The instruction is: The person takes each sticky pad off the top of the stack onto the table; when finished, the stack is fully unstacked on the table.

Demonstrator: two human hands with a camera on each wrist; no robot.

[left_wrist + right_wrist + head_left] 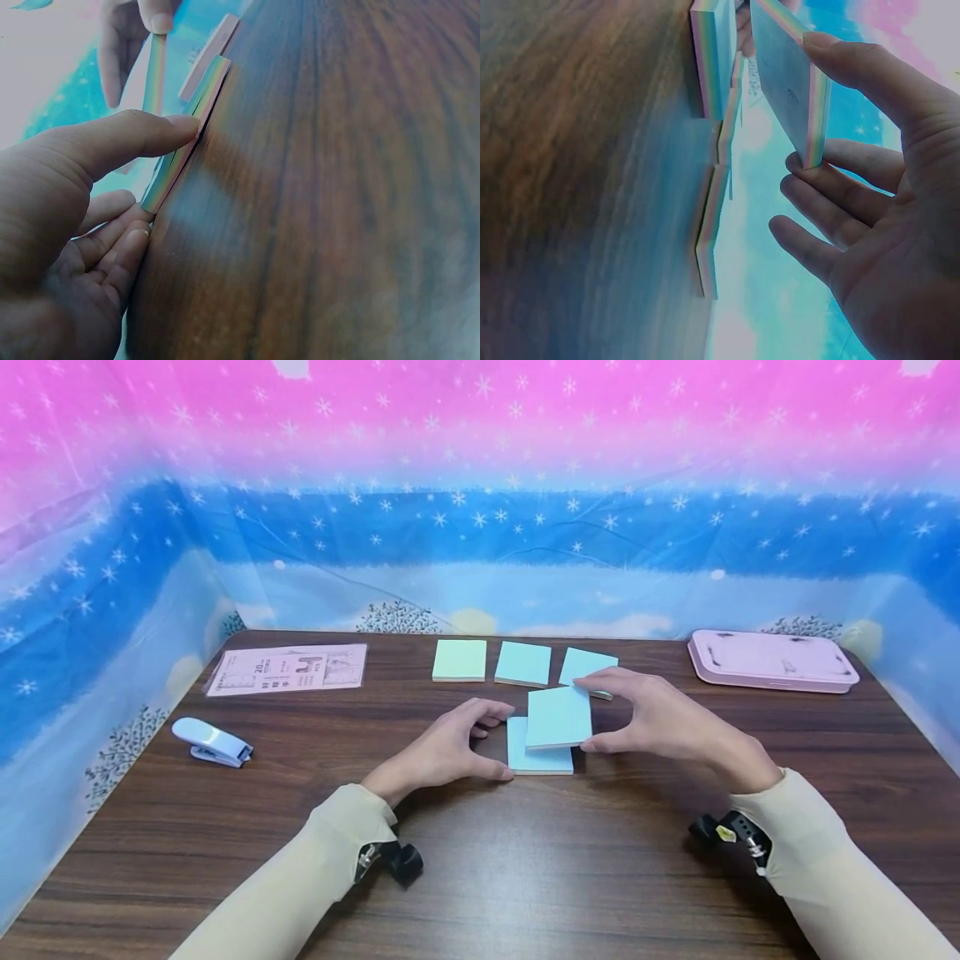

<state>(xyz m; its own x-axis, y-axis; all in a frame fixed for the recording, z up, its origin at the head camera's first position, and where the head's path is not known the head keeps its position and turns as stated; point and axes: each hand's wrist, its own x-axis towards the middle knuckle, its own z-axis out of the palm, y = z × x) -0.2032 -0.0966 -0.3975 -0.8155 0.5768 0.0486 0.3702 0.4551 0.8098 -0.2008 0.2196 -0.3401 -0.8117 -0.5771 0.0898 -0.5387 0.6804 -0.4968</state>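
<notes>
In the head view my right hand [660,720] pinches a pale blue sticky note pad [559,717] by its right side, between thumb and fingers. This pad hangs tilted above a second sticky note pad [517,752] and hides part of it. My left hand [450,742] holds the lower pad at its left side, with the thumb at the near corner and fingers at the far one. The right wrist view shows rainbow-layered edges on the raised pad [817,112]. In the left wrist view the thumb lies against the layered edge of the lower pad [214,82].
Behind the hands lie a yellow-green pad [460,660], a blue pad [523,663] and another blue pad [588,665], partly covered by the right hand. A pink case [772,662] sits back right. Printed pink sheets [288,669] and a white stapler [212,742] lie left.
</notes>
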